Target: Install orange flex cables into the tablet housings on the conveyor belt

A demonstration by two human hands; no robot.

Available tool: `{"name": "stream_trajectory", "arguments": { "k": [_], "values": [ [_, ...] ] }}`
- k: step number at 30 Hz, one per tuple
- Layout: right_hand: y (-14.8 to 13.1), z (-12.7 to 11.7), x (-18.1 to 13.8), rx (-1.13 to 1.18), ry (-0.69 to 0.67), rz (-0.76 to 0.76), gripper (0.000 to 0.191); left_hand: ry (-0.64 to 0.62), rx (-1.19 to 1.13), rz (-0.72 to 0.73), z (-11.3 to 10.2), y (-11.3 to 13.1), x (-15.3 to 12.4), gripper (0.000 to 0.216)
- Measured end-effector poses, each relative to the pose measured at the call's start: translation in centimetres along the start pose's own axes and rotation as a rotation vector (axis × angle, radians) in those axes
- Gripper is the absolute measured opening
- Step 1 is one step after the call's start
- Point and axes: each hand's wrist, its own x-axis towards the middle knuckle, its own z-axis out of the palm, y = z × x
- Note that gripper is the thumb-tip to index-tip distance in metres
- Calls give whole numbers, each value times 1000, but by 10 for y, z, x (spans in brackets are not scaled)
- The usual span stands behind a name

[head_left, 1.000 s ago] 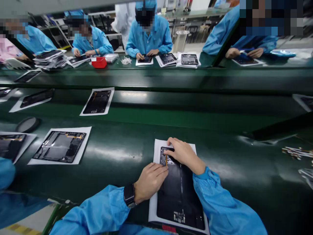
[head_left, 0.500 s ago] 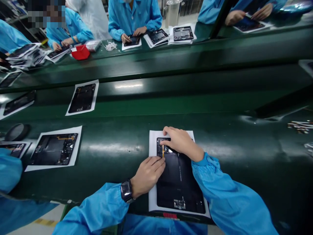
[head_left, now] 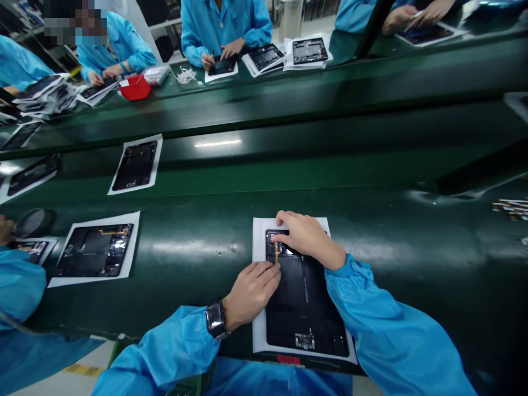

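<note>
A black tablet back housing (head_left: 303,308) lies on a white sheet (head_left: 259,330) on the dark green bench in front of me. My left hand (head_left: 251,290) rests at the housing's left edge, fingertips on the lower end of a thin orange flex strip (head_left: 276,252). My right hand (head_left: 307,237) presses on the housing's top left corner, fingers bent, covering the strip's upper end. A dark watch (head_left: 215,319) sits on my left wrist. Both arms wear blue sleeves.
Another open housing on white paper (head_left: 95,250) lies to the left, one more (head_left: 136,165) on the conveyor belt behind. A co-worker's blue sleeve (head_left: 20,286) is at far left. Across the line, people in blue coats work on tablets near a red tray (head_left: 134,88). Small parts (head_left: 511,208) lie at right.
The view tipped down between the earliest frame and now. My hands stay on the housing's top left corner with only slight finger shifts.
</note>
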Motion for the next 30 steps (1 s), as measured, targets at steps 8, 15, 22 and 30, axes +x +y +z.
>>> {"name": "stream_trajectory", "arguments": {
  "k": [8, 15, 22, 30],
  "values": [
    [1, 1, -1, 12, 7, -5, 34, -9, 56, 23, -2, 1, 2, 21],
    [1, -1, -1, 8, 3, 6, 33, -39, 75, 42, -5, 3, 5, 19],
    [-4, -7, -4, -20, 2, 12, 30, -43, -129, -29, -15, -13, 8, 31],
    [-7, -33, -46, 333, -51, -62, 27, -200, -100, 1, -23, -23, 11, 36]
  ]
}}
